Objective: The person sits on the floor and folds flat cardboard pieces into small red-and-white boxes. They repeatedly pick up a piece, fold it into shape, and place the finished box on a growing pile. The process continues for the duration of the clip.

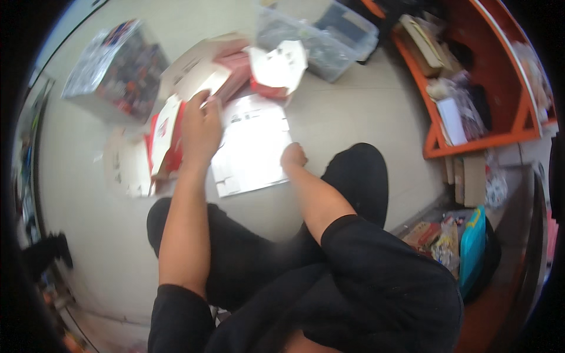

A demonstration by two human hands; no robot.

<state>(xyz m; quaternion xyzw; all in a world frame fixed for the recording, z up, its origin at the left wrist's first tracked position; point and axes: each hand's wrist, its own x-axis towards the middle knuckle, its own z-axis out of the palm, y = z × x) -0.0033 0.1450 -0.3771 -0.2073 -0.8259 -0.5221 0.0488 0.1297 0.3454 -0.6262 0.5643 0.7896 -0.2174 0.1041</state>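
Observation:
A flat white cardboard carton blank (253,156) with notched edges lies on the floor before my knees. At its right edge my right hand (293,156) is closed, fingers curled on the border. My left hand (202,126) is at the upper left of the blank, beside a red and white carton (168,138). Its fingers are bent toward the thumb, slightly blurred; what they pinch is unclear. Beyond it lie a folded red and white carton (203,67) and another with white flaps raised (279,65). An unfolded carton piece (128,165) rests at the left.
A clear bag of small packets (126,73) stands at the far left. Farther back is a translucent plastic bin (312,44). An orange shelf unit (432,138) with boxes and bags is on the right, above a teal panel (472,250). My knees flank the blank.

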